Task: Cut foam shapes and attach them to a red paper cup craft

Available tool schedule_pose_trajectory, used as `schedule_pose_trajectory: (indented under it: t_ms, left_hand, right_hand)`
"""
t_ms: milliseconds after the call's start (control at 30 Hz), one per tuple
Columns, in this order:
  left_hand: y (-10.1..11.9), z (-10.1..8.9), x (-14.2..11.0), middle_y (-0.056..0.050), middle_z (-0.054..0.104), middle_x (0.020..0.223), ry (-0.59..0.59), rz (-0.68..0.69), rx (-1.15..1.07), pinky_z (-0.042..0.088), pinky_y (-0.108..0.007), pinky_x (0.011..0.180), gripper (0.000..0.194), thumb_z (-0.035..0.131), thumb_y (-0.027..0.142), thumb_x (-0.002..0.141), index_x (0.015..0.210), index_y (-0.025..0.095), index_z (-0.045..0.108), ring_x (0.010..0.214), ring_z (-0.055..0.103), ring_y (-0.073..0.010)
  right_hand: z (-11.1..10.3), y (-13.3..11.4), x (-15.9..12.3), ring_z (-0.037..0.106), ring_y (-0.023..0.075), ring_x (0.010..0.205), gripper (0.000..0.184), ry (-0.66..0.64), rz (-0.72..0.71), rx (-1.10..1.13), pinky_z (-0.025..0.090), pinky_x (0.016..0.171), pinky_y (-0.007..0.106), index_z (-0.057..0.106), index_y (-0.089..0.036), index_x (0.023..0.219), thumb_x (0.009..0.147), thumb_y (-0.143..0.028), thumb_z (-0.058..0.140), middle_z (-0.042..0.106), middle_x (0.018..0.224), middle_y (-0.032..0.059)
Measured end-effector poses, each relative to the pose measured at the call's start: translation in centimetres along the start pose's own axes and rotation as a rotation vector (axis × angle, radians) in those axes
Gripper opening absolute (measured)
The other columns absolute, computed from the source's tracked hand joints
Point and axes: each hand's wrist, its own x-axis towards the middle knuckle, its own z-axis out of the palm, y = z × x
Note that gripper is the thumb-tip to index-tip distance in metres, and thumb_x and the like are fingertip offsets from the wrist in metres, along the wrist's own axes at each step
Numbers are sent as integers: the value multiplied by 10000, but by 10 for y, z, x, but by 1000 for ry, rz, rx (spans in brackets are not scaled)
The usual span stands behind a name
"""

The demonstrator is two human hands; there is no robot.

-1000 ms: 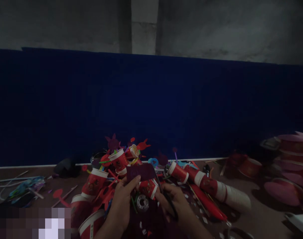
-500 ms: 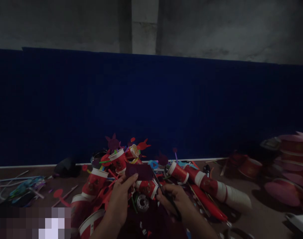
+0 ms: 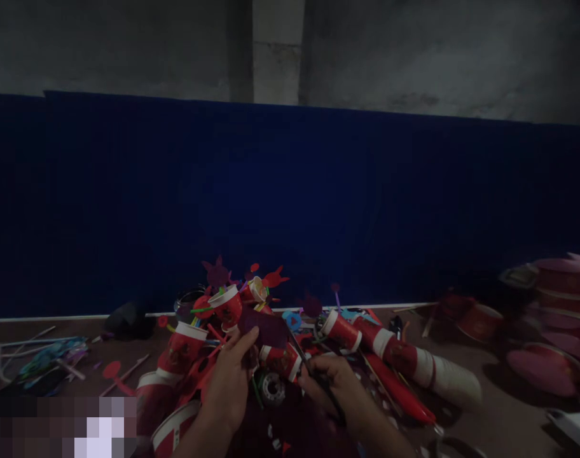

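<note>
My left hand pinches a dark purple sheet, paper or felt, thumb on top. A pair of scissors is in my right hand, its blades pointing up and left along the sheet's right edge. Whether the blades are cutting into the sheet cannot be made out in the dim light. Just under the sheet lies a red paper cup with a white rim. Between my wrists rests a round reel-like ring.
Red paper cups stand and lie around, such as one upright cup on the left and a stacked row on the right. A long red object lies beside the row. Behind everything rises a blue partition. Blue scraps lie far left.
The purple sheet has turned slightly in my left hand, its right end dropping a little. My left hand has shifted slightly; the scissors stay near the sheet's right edge.
</note>
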Motion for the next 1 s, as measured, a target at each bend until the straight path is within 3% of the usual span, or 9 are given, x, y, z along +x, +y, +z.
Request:
schedule_pose_trajectory:
  t_ms: [167, 300, 367, 433, 533, 667, 867, 1000]
  left_hand:
    - [-2, 4, -3, 25, 645, 638, -2, -14, -57, 458, -195, 491, 164, 653, 119, 668, 813, 163, 592, 486, 579, -87]
    - [-17, 3, -4, 29, 625, 579, -41, -37, -134, 475, -200, 514, 158, 700, 252, 649, 715, 184, 574, 505, 604, -108]
    - [-27, 1, -4, 18, 649, 661, -44, -36, -152, 489, -225, 541, 226, 678, 365, 668, 792, 203, 582, 565, 626, -124]
    - [-36, -1, -4, 8, 664, 721, -12, -18, -66, 490, -239, 561, 306, 683, 423, 647, 846, 209, 591, 599, 631, -134]
    - [-43, -4, -5, -3, 666, 709, 0, 42, 87, 477, -241, 581, 355, 749, 378, 575, 843, 192, 611, 643, 636, -155]
    - [-41, -4, -11, -10, 676, 721, 127, 55, 217, 467, -246, 597, 363, 786, 313, 523, 824, 200, 619, 694, 638, -171]
    - [-44, 6, -20, 20, 625, 558, -84, 89, 244, 434, -213, 555, 248, 769, 358, 506, 591, 183, 614, 589, 587, -136]
    - [-45, 6, -19, 30, 614, 556, -54, 55, 263, 427, -204, 573, 261, 763, 375, 507, 594, 178, 616, 582, 567, -117]
  right_hand:
    - [5, 6, 1, 343, 53, 245, 361, -39, -13, 2, 228, 247, 153, 465, -185, 560, 666, -502, 603, 373, 329, -101]
    - [9, 8, 1, 325, 45, 245, 361, -6, -4, 80, 233, 256, 150, 484, -182, 599, 637, -508, 633, 387, 325, -106]
    - [10, 9, 2, 323, 45, 249, 367, 16, -13, 112, 244, 264, 154, 482, -183, 600, 642, -518, 627, 391, 324, -104]
    - [11, 10, 3, 330, 50, 255, 376, 22, -12, 111, 238, 268, 159, 483, -183, 597, 645, -530, 621, 394, 327, -100]
    - [12, 10, 3, 330, 40, 302, 380, 33, -43, 113, 229, 297, 159, 488, -175, 575, 623, -511, 657, 402, 378, -91]
    - [14, 6, 0, 324, 42, 337, 374, -28, -86, 186, 230, 324, 165, 483, -175, 577, 615, -491, 681, 393, 408, -90]
    - [17, 4, -2, 405, 69, 392, 363, -1, -163, 250, 289, 379, 176, 461, -180, 585, 680, -478, 646, 452, 447, -69]
    - [22, 8, -2, 325, 48, 373, 385, 105, -159, 271, 227, 361, 171, 419, -186, 570, 694, -481, 632, 386, 443, -89]
